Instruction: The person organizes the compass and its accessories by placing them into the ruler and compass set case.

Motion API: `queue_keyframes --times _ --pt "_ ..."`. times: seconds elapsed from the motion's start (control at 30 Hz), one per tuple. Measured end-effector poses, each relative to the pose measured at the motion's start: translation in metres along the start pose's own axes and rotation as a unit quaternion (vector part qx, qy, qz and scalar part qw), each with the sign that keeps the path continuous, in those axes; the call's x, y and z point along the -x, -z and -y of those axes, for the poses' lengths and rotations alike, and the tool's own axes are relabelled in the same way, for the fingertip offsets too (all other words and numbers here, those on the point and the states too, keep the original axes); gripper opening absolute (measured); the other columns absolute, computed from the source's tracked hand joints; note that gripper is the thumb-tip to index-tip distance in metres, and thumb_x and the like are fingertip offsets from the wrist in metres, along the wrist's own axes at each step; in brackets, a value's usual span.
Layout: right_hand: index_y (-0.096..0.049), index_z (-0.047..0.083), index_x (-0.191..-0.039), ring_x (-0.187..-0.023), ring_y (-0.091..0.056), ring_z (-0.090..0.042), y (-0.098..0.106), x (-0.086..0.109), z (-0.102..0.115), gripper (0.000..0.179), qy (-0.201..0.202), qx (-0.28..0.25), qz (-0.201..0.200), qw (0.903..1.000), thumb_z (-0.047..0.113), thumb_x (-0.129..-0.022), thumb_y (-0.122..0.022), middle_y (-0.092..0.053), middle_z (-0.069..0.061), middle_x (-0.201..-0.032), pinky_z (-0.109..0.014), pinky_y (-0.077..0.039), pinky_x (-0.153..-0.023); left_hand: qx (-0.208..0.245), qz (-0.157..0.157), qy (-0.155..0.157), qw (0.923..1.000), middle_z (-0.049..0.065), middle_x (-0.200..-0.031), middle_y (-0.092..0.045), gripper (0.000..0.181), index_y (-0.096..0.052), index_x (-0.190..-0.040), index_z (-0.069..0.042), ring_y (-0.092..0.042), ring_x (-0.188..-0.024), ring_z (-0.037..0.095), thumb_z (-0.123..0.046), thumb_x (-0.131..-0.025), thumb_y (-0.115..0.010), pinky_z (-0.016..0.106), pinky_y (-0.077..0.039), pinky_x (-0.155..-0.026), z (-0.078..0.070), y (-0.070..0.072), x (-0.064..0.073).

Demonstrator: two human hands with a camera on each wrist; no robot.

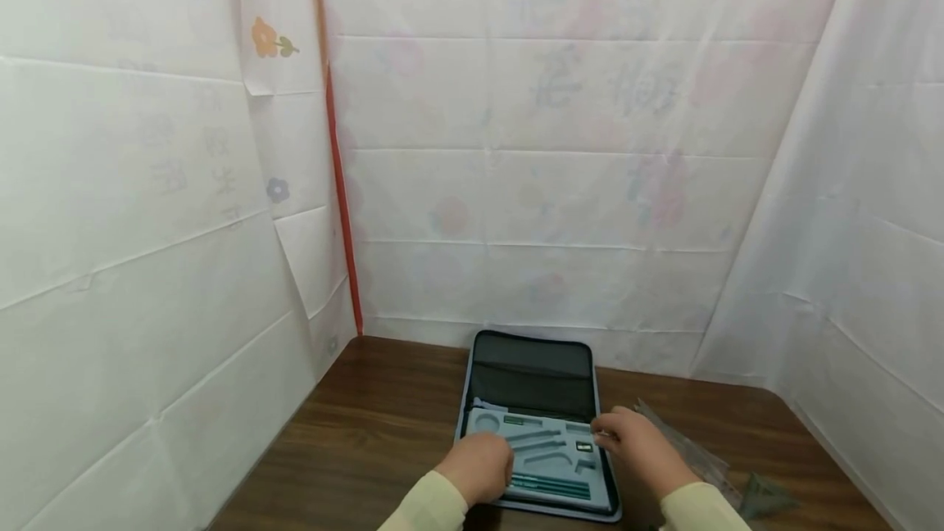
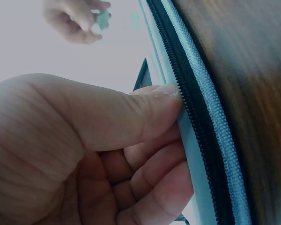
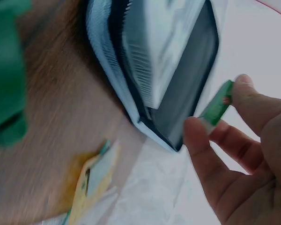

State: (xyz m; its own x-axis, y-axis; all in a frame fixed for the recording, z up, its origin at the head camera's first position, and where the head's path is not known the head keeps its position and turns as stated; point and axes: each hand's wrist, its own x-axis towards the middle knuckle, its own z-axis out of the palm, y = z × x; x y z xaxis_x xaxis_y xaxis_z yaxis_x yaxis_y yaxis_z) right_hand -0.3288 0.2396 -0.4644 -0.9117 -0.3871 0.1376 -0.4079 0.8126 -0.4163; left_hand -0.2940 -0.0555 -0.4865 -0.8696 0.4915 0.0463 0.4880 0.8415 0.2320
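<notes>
A zippered case with black lining lies unfolded on the table. Inside it sits a pale blue molded tray with shaped slots; dark green pencils lie along its near side. My left hand is at the tray's left edge, thumb tip and curled fingers gripping the rim beside the zipper. Between thumb and fingertips, my right hand pinches a small green and white block above the tray's right side. A small green-and-white piece lies in a slot nearby.
To the right of the case lie a clear plastic bag and a dark green crumpled-looking piece. A blurred yellow-edged packet shows in the right wrist view. White cloth sheets hang around the brown table.
</notes>
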Motion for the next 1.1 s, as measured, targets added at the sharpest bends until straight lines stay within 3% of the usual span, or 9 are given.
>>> queue_keyframes --times 0.23,0.47,0.67,0.87,1.1 --pt "-0.078 0.02 -0.109 -0.082 -0.056 -0.006 -0.016 -0.028 -0.002 0.014 0.031 0.018 -0.007 0.9993 0.012 -0.098 -0.074 -0.066 0.007 -0.096 -0.031 -0.051 -0.07 0.012 0.002 -0.005 0.9999 -0.014 -0.057 -0.05 0.039 -0.059 -0.059 -0.023 -0.038 -0.054 0.007 -0.007 -0.091 -0.074 0.024 -0.037 -0.05 0.0 -0.001 0.001" --pt "-0.079 0.018 -0.107 -0.084 -0.061 -0.014 -0.03 -0.047 0.003 0.018 0.007 0.057 -0.005 0.9984 0.006 -0.093 -0.078 -0.066 0.003 -0.095 -0.036 -0.055 -0.073 0.013 0.002 -0.009 0.9999 -0.014 -0.055 -0.046 0.041 -0.057 -0.058 -0.023 -0.034 -0.054 0.007 -0.007 -0.091 -0.074 0.023 -0.034 -0.049 0.001 -0.002 0.001" --pt "-0.08 0.018 -0.102 -0.085 -0.064 -0.017 -0.037 -0.056 0.007 0.019 -0.021 0.077 0.005 0.9968 0.002 -0.092 -0.079 -0.067 0.001 -0.095 -0.04 -0.058 -0.076 0.006 -0.003 -0.009 0.9999 -0.012 -0.05 -0.035 0.048 -0.048 -0.054 -0.022 -0.027 -0.053 0.01 -0.004 -0.091 -0.072 0.025 -0.027 -0.047 -0.001 0.0 0.002" --pt "-0.081 0.016 -0.099 -0.092 -0.069 -0.022 -0.042 -0.058 0.01 0.017 -0.014 0.106 -0.001 0.9942 0.002 -0.091 -0.081 -0.073 -0.001 -0.097 -0.042 -0.061 -0.08 0.004 -0.012 -0.01 0.9999 -0.014 -0.052 -0.042 0.043 -0.054 -0.056 -0.023 -0.032 -0.053 0.008 -0.006 -0.09 -0.074 0.023 -0.032 -0.047 -0.002 0.001 0.004" --pt "-0.081 0.015 -0.096 -0.092 -0.07 -0.023 -0.044 -0.06 0.011 0.015 -0.021 0.119 -0.001 0.9927 0.001 -0.091 -0.08 -0.075 -0.001 -0.097 -0.043 -0.061 -0.08 0.006 -0.012 -0.009 0.9999 -0.014 -0.051 -0.039 0.044 -0.052 -0.054 -0.023 -0.031 -0.052 0.009 -0.004 -0.089 -0.073 0.024 -0.03 -0.046 -0.001 0.001 0.003"
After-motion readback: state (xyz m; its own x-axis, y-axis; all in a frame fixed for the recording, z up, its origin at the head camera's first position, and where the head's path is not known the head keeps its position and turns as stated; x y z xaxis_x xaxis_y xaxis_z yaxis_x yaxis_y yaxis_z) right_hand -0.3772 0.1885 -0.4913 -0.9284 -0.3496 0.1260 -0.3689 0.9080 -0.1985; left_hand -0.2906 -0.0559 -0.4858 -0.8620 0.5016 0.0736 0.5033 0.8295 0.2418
